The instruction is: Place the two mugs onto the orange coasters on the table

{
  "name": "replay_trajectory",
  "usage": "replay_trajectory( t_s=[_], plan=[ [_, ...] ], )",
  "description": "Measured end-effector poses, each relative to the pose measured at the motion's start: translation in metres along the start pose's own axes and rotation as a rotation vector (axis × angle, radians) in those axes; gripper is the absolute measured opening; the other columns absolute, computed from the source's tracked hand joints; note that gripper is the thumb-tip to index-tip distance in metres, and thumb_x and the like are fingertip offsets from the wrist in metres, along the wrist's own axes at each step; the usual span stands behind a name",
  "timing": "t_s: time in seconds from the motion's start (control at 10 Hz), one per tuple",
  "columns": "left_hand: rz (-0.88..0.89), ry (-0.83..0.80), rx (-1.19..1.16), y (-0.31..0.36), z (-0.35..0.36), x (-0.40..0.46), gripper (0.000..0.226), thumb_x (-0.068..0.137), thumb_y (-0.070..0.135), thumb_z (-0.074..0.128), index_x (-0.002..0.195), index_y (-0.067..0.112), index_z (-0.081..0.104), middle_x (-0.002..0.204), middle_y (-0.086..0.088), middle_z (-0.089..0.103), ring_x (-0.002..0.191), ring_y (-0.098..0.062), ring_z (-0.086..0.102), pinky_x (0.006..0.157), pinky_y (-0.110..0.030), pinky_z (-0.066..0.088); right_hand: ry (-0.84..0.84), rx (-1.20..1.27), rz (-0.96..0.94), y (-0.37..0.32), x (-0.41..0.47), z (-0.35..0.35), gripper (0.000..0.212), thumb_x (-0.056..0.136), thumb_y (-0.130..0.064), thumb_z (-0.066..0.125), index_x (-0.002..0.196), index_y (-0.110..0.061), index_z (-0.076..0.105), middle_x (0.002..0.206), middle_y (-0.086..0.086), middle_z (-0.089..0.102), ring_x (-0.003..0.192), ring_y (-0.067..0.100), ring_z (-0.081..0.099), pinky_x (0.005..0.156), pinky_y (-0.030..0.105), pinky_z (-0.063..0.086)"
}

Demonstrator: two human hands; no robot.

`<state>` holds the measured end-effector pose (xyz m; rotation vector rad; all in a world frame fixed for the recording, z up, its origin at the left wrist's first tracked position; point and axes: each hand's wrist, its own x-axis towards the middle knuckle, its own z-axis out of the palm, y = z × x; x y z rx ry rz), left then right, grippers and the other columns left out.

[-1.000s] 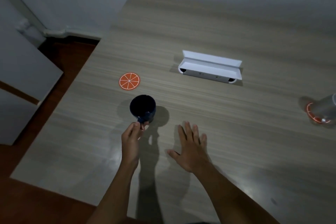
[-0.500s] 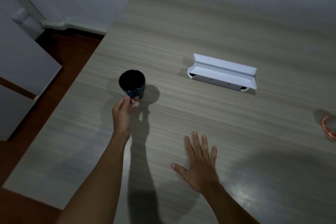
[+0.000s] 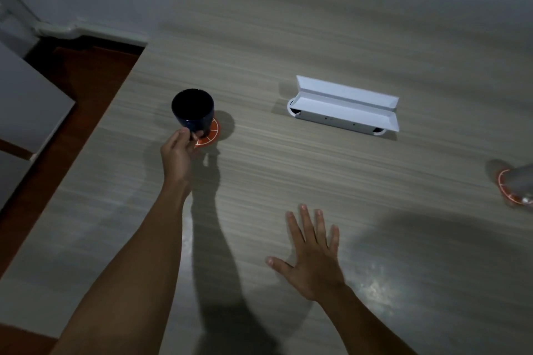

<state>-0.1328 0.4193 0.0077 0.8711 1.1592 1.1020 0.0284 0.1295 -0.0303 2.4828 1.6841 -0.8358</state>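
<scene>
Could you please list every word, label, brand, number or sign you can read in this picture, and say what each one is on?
None: no readable text shows anywhere.
White box: only a few tiny dark dots on its front, no letters.
Orange coaster under the dark mug: white citrus-slice lines, not writing.
Second orange coaster at the right edge: a white ring only, blurred.

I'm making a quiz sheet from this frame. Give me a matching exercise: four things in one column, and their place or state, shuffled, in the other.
Things:
1. dark mug
2. left hand
3. right hand
4. white box

Place or state:
A. open, fingers spread, palm down above the table
B. lying open near the table's middle
C. over the near orange coaster
D. pinching a mug handle

Pairs: 1-C, 2-D, 3-A, 4-B
</scene>
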Motion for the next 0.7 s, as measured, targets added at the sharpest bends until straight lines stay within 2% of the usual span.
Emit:
replay_trajectory(
  t_s=[0.2, 0.3, 0.4, 0.5, 0.6, 0.7],
  plan=[
    [-0.039, 0.0, 0.004, -0.002, -0.003, 0.002, 0.041, 0.101, 0.009, 0.045, 0.064, 0.022, 0.058, 0.068, 0.012, 0.072, 0.091, -0.014, 0.07, 0.08, -0.03, 0.048, -0.02, -0.02, 0.009, 0.0, 0.001, -0.002, 0.104, 0.08, -0.092, 0.025, 0.155, -0.039, -0.023, 0.162, -0.008, -0.04, 0.147, 0.025, -0.041, 0.119, 0.062, -0.018],
    [-0.066, -0.007, 0.016, -0.001, -0.002, -0.001, 0.036, 0.101, 0.01, 0.043, 0.068, 0.019, 0.053, 0.068, 0.013, 0.074, 0.091, -0.013, 0.069, 0.081, -0.034, 0.045, -0.014, -0.01, 0.009, -0.001, 0.001, -0.001, 0.104, 0.08, -0.092, 0.026, 0.155, -0.04, -0.023, 0.162, -0.008, -0.039, 0.147, 0.024, -0.041, 0.119, 0.061, -0.018],
    [-0.097, -0.005, 0.024, -0.003, -0.003, -0.004, 0.035, 0.101, 0.012, 0.04, 0.068, 0.021, 0.048, 0.068, 0.016, 0.073, 0.087, -0.008, 0.068, 0.076, -0.034, 0.041, -0.028, -0.017, 0.014, 0.0, 0.0, -0.002, 0.104, 0.08, -0.092, 0.025, 0.154, -0.04, -0.025, 0.161, -0.009, -0.041, 0.146, 0.024, -0.043, 0.119, 0.062, -0.018],
    [-0.125, 0.008, 0.005, 0.001, -0.003, -0.007, 0.031, 0.101, 0.016, 0.042, 0.072, 0.021, 0.052, 0.076, 0.011, 0.075, 0.083, -0.008, 0.068, 0.071, -0.033, 0.04, -0.044, -0.007, 0.015, -0.001, 0.0, -0.005, 0.104, 0.08, -0.092, 0.024, 0.154, -0.04, -0.026, 0.16, -0.009, -0.043, 0.145, 0.024, -0.045, 0.119, 0.061, -0.019],
    [-0.115, 0.011, 0.02, 0.002, -0.004, -0.014, 0.018, 0.1, 0.021, 0.046, 0.084, 0.024, 0.055, 0.102, -0.005, 0.071, 0.068, -0.006, 0.066, 0.072, -0.037, 0.044, -0.057, 0.01, 0.013, 0.0, -0.001, -0.006, 0.104, 0.08, -0.092, 0.025, 0.154, -0.039, -0.026, 0.16, -0.008, -0.043, 0.144, 0.023, -0.046, 0.119, 0.06, -0.021],
    [-0.062, 0.047, 0.074, 0.0, -0.011, -0.028, 0.008, 0.099, 0.022, 0.049, 0.106, 0.023, 0.051, 0.123, -0.017, 0.065, 0.082, -0.02, 0.071, 0.081, -0.043, 0.051, -0.04, 0.046, 0.001, 0.001, -0.003, -0.008, 0.102, 0.081, -0.09, 0.027, 0.155, -0.041, -0.023, 0.16, -0.011, -0.042, 0.145, 0.021, -0.044, 0.119, 0.057, -0.022]
  ],
)
